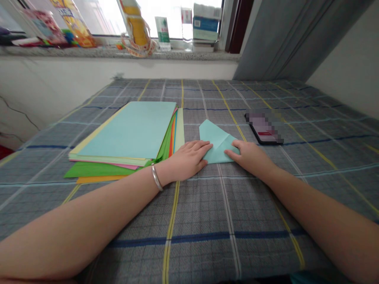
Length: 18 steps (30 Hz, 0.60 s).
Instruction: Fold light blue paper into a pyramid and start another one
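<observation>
A light-blue sheet of paper (217, 142), folded with slanting edges and a crease across it, lies on the checked cloth between my hands. My left hand (189, 159), below a silver bangle (156, 177), rests flat over the paper's left edge with its fingers stretched out. At the right corner, my right hand (247, 154) has its thumb and forefinger closed on the paper; its other fingers are curled and mostly hidden. Left of my left hand is a stack of coloured paper (130, 130), a light-blue sheet on top and green, orange and yellow edges sticking out.
A phone (265, 128) with a blurred screen lies beyond my right hand. The grey checked cloth (201, 213) covers the surface. Behind it, the window sill (103, 53) bears snack bags (75, 23), a yellow bottle (136, 25), a white-and-green tube (162, 33) and stacked boxes (205, 27). A grey curtain (284, 35) hangs right.
</observation>
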Motion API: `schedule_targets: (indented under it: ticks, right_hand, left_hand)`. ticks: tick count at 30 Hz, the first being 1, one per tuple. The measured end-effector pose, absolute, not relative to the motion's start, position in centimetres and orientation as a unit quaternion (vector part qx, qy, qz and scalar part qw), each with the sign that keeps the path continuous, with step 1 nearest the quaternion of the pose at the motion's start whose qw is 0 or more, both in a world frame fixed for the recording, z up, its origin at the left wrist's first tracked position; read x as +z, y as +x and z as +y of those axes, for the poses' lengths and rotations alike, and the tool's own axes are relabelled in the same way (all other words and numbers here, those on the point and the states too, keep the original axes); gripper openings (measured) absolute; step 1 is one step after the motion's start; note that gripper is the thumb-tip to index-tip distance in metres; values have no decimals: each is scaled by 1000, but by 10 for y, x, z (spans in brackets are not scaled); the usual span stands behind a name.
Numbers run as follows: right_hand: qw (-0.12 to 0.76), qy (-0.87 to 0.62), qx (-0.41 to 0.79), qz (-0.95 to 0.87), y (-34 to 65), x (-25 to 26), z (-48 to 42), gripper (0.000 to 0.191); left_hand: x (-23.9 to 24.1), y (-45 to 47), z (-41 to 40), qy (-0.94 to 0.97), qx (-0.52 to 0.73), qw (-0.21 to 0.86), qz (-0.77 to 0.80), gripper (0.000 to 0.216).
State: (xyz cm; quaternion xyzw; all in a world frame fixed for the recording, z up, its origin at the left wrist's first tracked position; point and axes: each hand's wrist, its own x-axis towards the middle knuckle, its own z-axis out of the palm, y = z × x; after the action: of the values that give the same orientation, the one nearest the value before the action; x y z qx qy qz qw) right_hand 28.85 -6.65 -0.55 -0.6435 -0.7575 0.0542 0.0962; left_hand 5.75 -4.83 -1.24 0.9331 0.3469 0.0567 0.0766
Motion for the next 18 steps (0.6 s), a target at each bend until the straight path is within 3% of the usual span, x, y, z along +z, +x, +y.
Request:
schedule_targets:
  ticks: [11,18]
  right_hand:
    - [112,-638,67,-759,291,-6,-67,29]
    - [119,-618,73,-773,294,-6,-67,31]
  left_hand:
    - [-9,53,-39,914,105,193,341,56]
    - [-11,56,-42,913,112,169,355,48]
